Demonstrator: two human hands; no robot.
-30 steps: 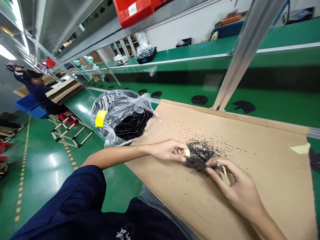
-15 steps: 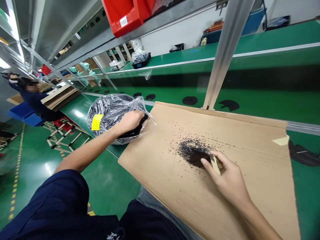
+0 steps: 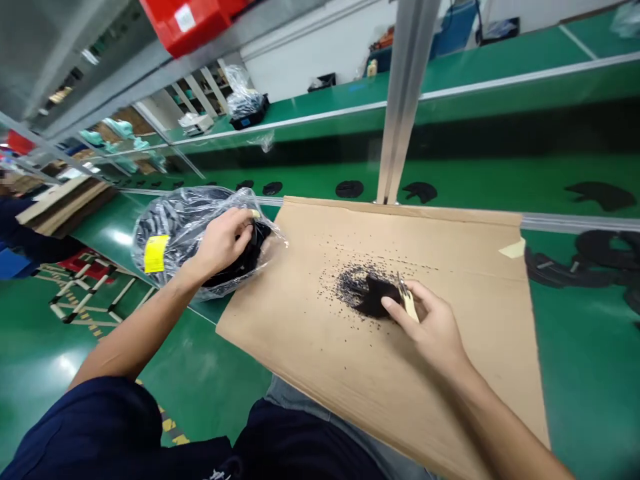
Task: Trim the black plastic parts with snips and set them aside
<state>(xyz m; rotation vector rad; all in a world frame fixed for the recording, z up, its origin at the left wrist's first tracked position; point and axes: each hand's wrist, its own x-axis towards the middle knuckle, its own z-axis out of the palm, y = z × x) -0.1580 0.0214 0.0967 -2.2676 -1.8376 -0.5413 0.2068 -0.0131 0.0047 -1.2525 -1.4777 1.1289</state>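
Observation:
My left hand [image 3: 225, 241] is over the mouth of a clear plastic bag [image 3: 185, 207] packed with black parts, its fingers curled closed. What they grip, if anything, is hidden; a pale yellow cover shows at one fingertip. In my right hand [image 3: 433, 323] are a flat black piece [image 3: 377, 295], pinched by the thumb, and a small tool with metal tips and cream handles [image 3: 410, 307], which looks like nippers. Beneath the piece, many tiny black scraps [image 3: 350, 283] lie scattered over a cardboard sheet [image 3: 310, 320].
An upright metal post [image 3: 400, 100] rises behind the cardboard. Several flat black parts [image 3: 420, 192] lie on the green bench beyond it, and more [image 3: 565, 263] at the right. A red bin [image 3: 195, 23] hangs overhead. Stacked cardboard [image 3: 65, 207] and a person's dark sleeve are at far left.
The view has shifted to the right. My left hand has turned and drawn back a little at the bag's mouth. The black piece in my right hand has tilted, and the tool's metal tips now show.

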